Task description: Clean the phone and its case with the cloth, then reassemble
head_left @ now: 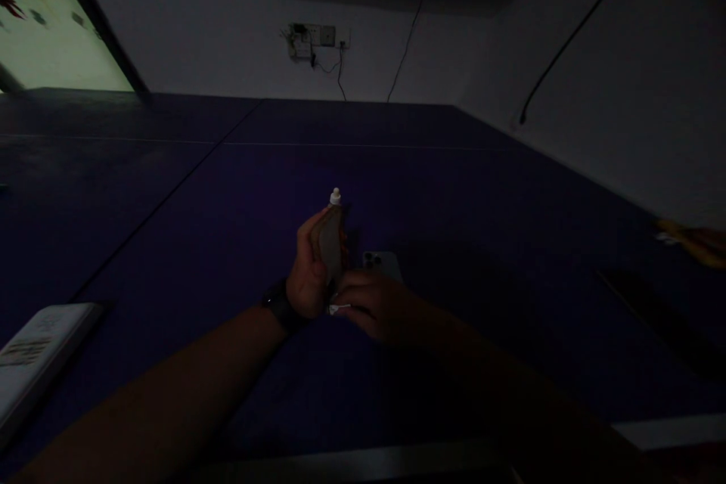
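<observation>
My left hand (307, 280), with a dark watch (279, 304) on its wrist, is wrapped round a phone-like slab (330, 242) with a brownish edge, tilted upright. My right hand (371, 304) is closed at the slab's lower end, pinching a small white piece (340, 308) that looks like cloth or tissue. Its fingers hide part of the slab's bottom. A white bottle cap (335, 197) shows just beyond the slab's top; the rest of the bottle is hidden. Another phone (383, 263), pale with round camera lenses, lies partly behind my right hand.
A dark blue-purple surface (227, 197) spreads round my hands to the wall. At left lies a white box (42, 348). Wall sockets (311, 38) with cables are at the back. A dark flat object (640, 310) and a yellowish thing (695, 242) lie at right.
</observation>
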### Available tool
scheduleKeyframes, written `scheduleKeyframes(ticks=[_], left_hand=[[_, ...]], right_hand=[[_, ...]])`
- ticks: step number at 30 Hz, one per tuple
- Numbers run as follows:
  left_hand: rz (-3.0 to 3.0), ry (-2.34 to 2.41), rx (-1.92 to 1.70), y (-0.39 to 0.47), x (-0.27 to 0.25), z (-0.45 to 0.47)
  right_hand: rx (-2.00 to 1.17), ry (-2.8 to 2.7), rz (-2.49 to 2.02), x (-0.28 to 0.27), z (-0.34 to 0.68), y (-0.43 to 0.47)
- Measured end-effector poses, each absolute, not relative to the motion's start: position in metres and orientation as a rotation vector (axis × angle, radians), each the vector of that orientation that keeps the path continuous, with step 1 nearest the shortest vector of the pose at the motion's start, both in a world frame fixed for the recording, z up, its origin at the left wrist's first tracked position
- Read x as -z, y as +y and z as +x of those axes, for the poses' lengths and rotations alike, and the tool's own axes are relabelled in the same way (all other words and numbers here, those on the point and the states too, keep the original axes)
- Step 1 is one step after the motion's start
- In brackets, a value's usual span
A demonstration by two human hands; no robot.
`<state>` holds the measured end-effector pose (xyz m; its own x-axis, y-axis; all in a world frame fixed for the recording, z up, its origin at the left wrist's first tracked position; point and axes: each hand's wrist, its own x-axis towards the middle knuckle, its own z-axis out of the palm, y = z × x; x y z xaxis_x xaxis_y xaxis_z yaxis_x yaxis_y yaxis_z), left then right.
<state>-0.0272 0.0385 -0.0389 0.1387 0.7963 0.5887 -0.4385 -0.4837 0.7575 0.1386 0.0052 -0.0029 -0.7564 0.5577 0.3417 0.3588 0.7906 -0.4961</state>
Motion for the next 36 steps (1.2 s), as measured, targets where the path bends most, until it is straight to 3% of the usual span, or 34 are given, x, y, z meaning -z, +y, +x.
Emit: scheduleKeyframes(ticks=[4, 9, 15, 22, 27, 31, 36], left_hand=[[1.291, 0.343, -1.451, 0.037, 0.036, -0.025], [1.017, 0.368, -1.141, 0.034, 0.031, -0.022], [1.036, 0.366, -0.99, 0.03, 0.033, -0.016], [0.939, 0.363, -1.072, 0.036, 0.029, -0.018], [0.866, 0.362, -0.895, 0.03, 0.023, -0.022], [0.894, 0.373, -0.992, 0.029, 0.022, -0.022], [0.866, 0.349, -0.856, 0.03, 0.022, -0.027]], right_hand=[[-0.62, -2.279, -0.696, -0.006, 0.146, 0.006], [-0.326, -1.845, -0.942, -0.011, 0.151, 0.01], [-0.031, -1.922, -0.978, -0.002, 0.142, 0.009], [-0.108, -2.297, -0.522, -0.004, 0.144, 0.008], [0.061, -2.122, -0.713, -0.004, 0.145, 0.011], [-0.098, -2.219, -0.544, -0.004, 0.142, 0.009], [-0.118, -1.837, -0.696, -0.007, 0.159, 0.02]])
